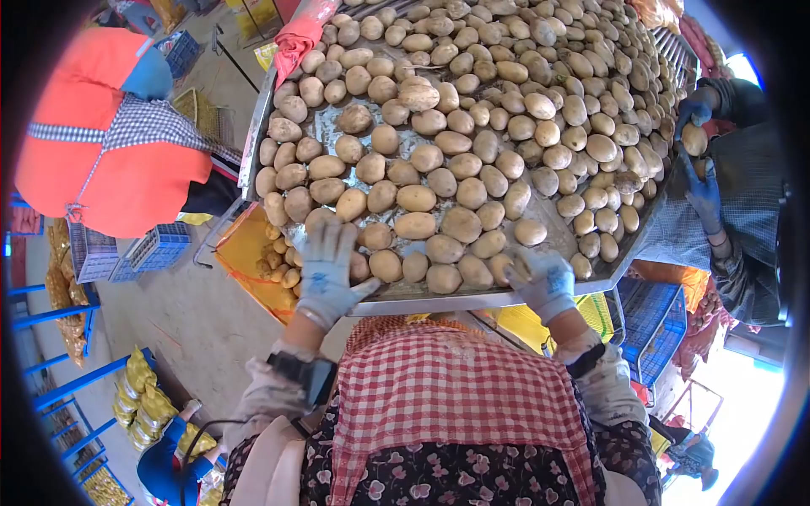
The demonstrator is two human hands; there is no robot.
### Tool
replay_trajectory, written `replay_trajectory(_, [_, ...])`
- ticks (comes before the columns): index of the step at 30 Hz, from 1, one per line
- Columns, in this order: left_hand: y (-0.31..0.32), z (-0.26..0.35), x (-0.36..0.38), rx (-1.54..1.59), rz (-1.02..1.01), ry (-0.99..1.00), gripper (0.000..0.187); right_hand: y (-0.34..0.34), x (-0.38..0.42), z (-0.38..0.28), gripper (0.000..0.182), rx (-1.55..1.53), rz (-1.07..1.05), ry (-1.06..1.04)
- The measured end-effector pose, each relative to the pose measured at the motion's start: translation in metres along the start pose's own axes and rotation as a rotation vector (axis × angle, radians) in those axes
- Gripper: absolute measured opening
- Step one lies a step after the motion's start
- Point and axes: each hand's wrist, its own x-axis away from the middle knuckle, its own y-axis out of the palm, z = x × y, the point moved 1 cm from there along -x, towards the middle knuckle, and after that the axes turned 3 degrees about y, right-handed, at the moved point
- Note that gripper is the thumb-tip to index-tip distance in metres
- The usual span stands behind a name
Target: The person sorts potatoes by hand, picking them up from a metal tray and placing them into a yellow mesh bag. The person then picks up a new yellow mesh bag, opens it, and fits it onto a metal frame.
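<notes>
A metal sorting table is heaped with potatoes, densest toward the back and right. At its near left edge, my left hand lies palm down in a pale glove, fingers spread over potatoes, gripping none. My right hand, also in a pale glove with blue marks, is at the near edge to the right. Its fingers are apart beside a potato, and nothing is held in it. Thin patches of the metal surface show between the potatoes on the left.
A co-worker in orange stands at the left. Another person's blue-gloved hands hold a potato at the right edge. Blue crates, an orange sack of potatoes and yellow sacks stand around the table.
</notes>
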Motion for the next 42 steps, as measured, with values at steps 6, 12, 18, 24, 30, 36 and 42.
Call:
replay_trajectory(6, [0.009,-0.035,-0.057,-0.058,0.192,0.059,0.084,0.012,-0.034,-0.03,0.032,-0.536,0.213,0.036])
replay_trajectory(12, [0.017,-0.071,-0.072,0.669,0.601,-0.034,0.043,0.037,-0.018,-0.007,0.034,-0.136,-0.046,0.27])
replay_trajectory(18, [-0.005,-0.047,-0.066,0.855,0.482,0.083,0.048,0.013,-0.037,-0.069,0.031,-0.446,-0.025,-0.064])
replay_trajectory(24, [0.008,-0.018,-0.08,0.043,0.051,0.244,0.054,0.016,-0.083,-0.069,0.06,-0.022,0.257,-0.095])
replay_trajectory(30, [0.014,-0.004,-0.103,-0.099,0.028,0.198,0.04,0.04,-0.082,-0.06,0.072,0.018,0.164,-0.033])
replay_trajectory(36, [0.005,0.01,-0.131,-0.218,-0.221,0.173,0.037,0.042,-0.083,-0.057,0.073,0.026,0.166,-0.051])
replay_trajectory(42, [0.043,0.02,-0.119,-0.186,-0.002,0.03,0.025,0.042,-0.082,-0.057,0.071,-0.014,0.231,-0.069])
